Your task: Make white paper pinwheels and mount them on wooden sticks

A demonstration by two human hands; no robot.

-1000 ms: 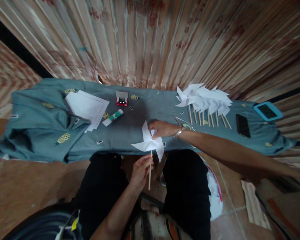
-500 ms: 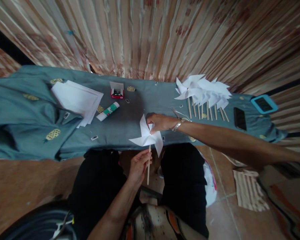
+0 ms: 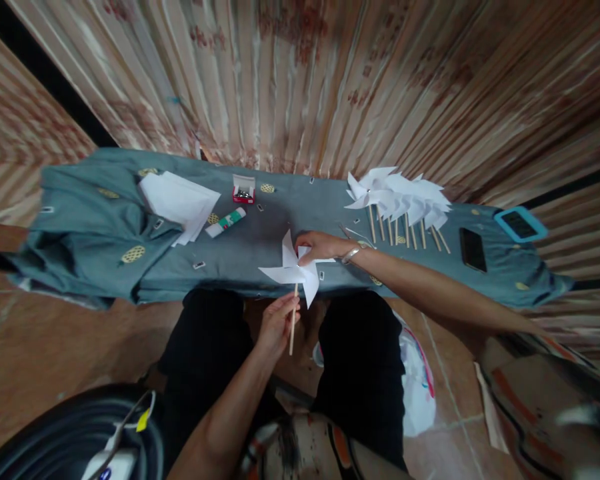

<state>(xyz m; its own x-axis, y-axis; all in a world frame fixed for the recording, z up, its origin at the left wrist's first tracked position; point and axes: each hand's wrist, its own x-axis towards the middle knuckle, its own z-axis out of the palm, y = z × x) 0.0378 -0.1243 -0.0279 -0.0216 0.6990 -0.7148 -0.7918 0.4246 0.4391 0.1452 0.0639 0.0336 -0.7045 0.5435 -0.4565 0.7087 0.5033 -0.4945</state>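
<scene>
A white paper pinwheel point(image 3: 279, 274) is held over the table's front edge. My left hand point(image 3: 276, 325) is closed around its thin wooden stick point(image 3: 293, 331), below the paper blades. My right hand point(image 3: 316, 249) reaches in from the right, with its thumb pressed on the pinwheel's centre and its fingers curled behind the top blades. The far fingertips are partly hidden by the paper. To the right of this hand, scissors point(image 3: 347, 231) lie on the cloth, partly covered by the wrist.
Several finished pinwheels point(image 3: 400, 193) lie overlapped at the back right. Beyond them are a dark phone point(image 3: 473, 250) and a blue-framed device point(image 3: 521, 224). On the left are paper sheets point(image 3: 177, 203), a glue stick point(image 3: 225, 223) and a red box point(image 3: 243, 190) of small metal pieces.
The camera view has shifted a little. The pinwheel's blades have turned slightly clockwise, and a right-hand blade tip now shows below my right hand. Both hands keep their hold.
</scene>
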